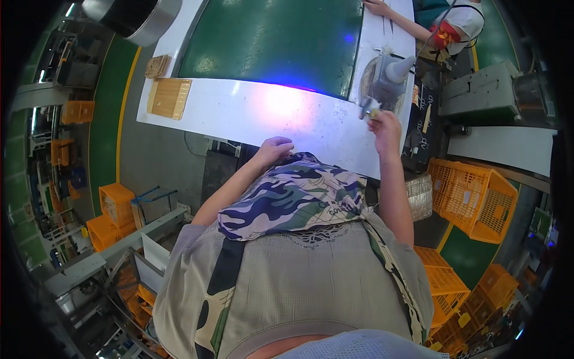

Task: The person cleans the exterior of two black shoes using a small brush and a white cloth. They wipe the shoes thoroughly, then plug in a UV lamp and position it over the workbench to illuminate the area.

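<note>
My right hand [387,133] is raised over the right end of the white table, its fingers closed on a small brush-like tool [374,112] with a yellowish grip and a pale grey end. What exactly the tool is stays too small to tell. Just beyond it stands a clear container [379,84] with a white bottle [399,69] with a tapered tip at its side. My left hand [275,149] rests by the table's near edge in front of my camouflage apron [293,194]. Its fingers are loosely bent and slightly apart, with nothing seen in them.
A green conveyor belt [269,45] runs away from the white table [239,110]. Tan slatted pieces [170,99] lie at the table's left end. A co-worker's arm [399,21] reaches in at the far right. Orange crates [475,200] stand to my right.
</note>
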Available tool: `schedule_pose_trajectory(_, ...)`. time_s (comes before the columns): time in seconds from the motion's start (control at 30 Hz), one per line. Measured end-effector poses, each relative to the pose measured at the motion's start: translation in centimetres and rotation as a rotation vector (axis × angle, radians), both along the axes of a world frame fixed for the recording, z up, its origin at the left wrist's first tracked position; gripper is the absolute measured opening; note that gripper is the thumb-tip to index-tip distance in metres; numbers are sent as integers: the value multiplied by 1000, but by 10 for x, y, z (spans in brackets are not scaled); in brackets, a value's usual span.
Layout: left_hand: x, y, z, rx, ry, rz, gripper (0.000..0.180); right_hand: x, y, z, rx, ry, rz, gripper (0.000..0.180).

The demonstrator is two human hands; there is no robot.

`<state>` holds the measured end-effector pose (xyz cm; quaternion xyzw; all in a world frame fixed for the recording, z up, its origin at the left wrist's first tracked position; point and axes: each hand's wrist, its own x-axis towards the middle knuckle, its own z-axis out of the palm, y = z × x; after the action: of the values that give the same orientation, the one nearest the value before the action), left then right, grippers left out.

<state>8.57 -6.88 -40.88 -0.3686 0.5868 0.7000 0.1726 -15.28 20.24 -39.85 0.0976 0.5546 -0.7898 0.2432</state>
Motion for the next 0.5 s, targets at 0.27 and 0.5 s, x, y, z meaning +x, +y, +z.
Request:
schedule_pose_trajectory(0.27, 22, -5, -21, -84, 95, -94, 43, 42, -132, 84, -272, 20, 400, 12)
schedule_pose_trajectory(0.5, 60, -14, -30, -92, 146, -17, 40, 56, -168, 111, -278, 57, 479, 11)
